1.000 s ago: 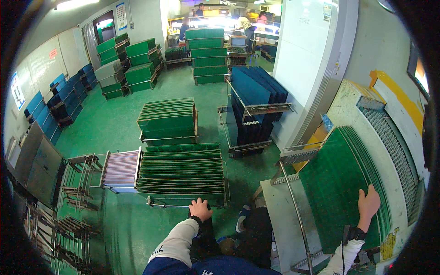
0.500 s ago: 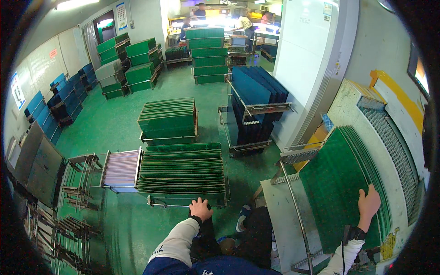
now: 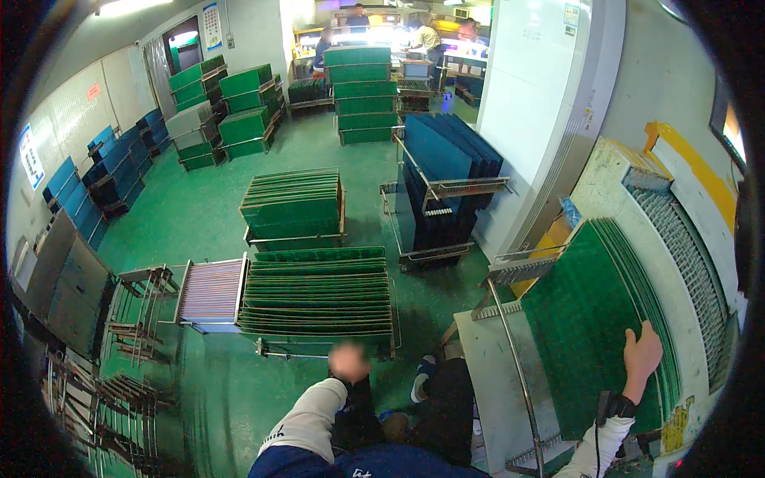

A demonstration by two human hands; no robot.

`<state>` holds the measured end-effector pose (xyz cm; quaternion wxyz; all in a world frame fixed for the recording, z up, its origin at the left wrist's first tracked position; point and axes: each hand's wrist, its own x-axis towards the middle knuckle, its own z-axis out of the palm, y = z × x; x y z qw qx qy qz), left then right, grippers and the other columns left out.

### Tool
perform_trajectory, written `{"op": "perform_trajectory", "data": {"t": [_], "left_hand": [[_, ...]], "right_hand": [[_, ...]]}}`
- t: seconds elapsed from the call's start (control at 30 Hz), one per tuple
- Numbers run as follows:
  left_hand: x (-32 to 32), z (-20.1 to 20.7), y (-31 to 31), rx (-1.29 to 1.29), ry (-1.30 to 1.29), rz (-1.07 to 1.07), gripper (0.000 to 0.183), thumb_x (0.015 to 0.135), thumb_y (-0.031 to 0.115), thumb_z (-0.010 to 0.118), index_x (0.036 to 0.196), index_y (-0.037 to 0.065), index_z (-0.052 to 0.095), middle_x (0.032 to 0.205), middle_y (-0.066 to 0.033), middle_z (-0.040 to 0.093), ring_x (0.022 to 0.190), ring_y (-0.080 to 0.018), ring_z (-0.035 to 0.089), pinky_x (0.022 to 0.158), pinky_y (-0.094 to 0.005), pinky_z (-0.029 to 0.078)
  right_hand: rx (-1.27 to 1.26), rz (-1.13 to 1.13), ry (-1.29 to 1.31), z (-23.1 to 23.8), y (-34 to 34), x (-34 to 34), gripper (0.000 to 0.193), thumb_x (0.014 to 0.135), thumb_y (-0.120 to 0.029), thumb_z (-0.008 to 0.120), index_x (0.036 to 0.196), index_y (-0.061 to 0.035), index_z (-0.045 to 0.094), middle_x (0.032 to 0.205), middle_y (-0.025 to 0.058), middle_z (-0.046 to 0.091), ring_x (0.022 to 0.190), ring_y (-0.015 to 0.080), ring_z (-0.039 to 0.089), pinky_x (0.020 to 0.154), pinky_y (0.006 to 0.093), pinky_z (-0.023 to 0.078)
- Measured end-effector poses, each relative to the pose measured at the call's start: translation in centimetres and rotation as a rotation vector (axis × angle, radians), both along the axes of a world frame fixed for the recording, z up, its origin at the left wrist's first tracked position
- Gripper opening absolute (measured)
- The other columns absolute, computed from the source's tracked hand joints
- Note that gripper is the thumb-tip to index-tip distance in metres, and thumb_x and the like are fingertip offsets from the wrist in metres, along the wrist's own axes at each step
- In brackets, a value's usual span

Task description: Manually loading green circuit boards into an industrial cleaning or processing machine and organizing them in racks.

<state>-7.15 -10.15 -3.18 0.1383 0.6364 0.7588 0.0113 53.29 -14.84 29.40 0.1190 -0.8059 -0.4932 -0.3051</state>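
Note:
My right hand (image 3: pixel 642 360) is at the upper edge of several upright green panels (image 3: pixel 582 319) in a metal rack on the right. Its thumb lies on the face of the front panel, with the fingers at the edge behind it. My left hand (image 3: pixel 349 362) rests on my dark-clothed knee, just in front of a rack of green panels (image 3: pixel 315 299). It is blurred now; half a second ago its fingers lay spread at the same spot, with nothing seen in them. The right rack's metal rail (image 3: pixel 514 350) runs between my body and the panels.
Pale edge-on panels (image 3: pixel 211 293) stand left of the middle rack, with bare metal racks (image 3: pixel 131 398) beyond. Dark blue panels (image 3: pixel 446 175) stand ahead by a white cabinet (image 3: pixel 530 103). Stacked green panels (image 3: pixel 362 99) stand farther back, near people at lit benches. A light-coloured machine (image 3: pixel 677 231) borders the right.
Both hands keep their places. My left hand has become blurred, and the view has shifted very slightly. People at the far benches have moved a little.

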Motion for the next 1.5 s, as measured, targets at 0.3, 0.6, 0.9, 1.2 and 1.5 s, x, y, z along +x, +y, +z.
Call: {"op": "perform_trajectory", "data": {"t": [0.3,0.6,0.9,1.2,1.5], "left_hand": [[-0.1,-0.5,0.1,-0.007,0.012,-0.001,0.052,0.077,0.043,0.074,0.12,0.015,0.067,0.125,-0.0134,0.056,0.117,-0.0398,0.053,0.095,-0.0555,0.046],[0.0,-0.4,0.1,0.009,-0.001,0.007,0.052,0.078,0.044,0.073,0.119,0.014,0.067,0.123,-0.0137,0.056,0.116,-0.0402,0.054,0.094,-0.0567,0.046],[0.0,-0.6,0.0,0.041,-0.009,0.0,0.048,0.076,0.04,0.072,0.116,0.013,0.068,0.121,-0.0146,0.057,0.114,-0.041,0.054,0.093,-0.0563,0.046],[0.0,-0.5,0.1,0.028,-0.005,0.009,0.05,0.076,0.041,0.071,0.119,0.015,0.067,0.123,-0.0142,0.057,0.116,-0.0404,0.054,0.094,-0.0547,0.046],[0.0,-0.5,0.1,0.009,0.007,0.009,0.051,0.077,0.043,0.073,0.12,0.016,0.067,0.125,-0.0132,0.057,0.117,-0.0398,0.053,0.094,-0.0545,0.046]], "right_hand": [[-0.035,-0.044,0.042,0.1,0.1,0.0,0.049,0.085,-0.03,0.075,0.124,-0.0018,0.063,0.099,0.0235,0.07,0.092,0.0426,0.066,0.079,0.0521,0.051],[-0.046,-0.039,0.057,0.1,0.1,0.0,0.049,0.086,-0.031,0.075,0.124,-0.0024,0.063,0.101,0.0231,0.07,0.094,0.0423,0.067,0.081,0.0518,0.051],[-0.056,-0.052,0.065,0.4,0.1,-0.3,0.049,0.086,-0.03,0.075,0.123,-0.0012,0.063,0.1,0.0233,0.07,0.094,0.042,0.067,0.08,0.052,0.051],[-0.062,-0.056,0.068,0.5,0.1,-0.3,0.049,0.086,-0.03,0.075,0.124,-0.0009,0.064,0.101,0.0235,0.07,0.094,0.0413,0.067,0.081,0.0512,0.051],[-0.066,-0.057,0.077,0.9,0.1,-0.7,0.05,0.085,-0.03,0.076,0.124,-0.0003,0.064,0.1,0.0232,0.07,0.093,0.0409,0.067,0.08,0.0509,0.051]]}}
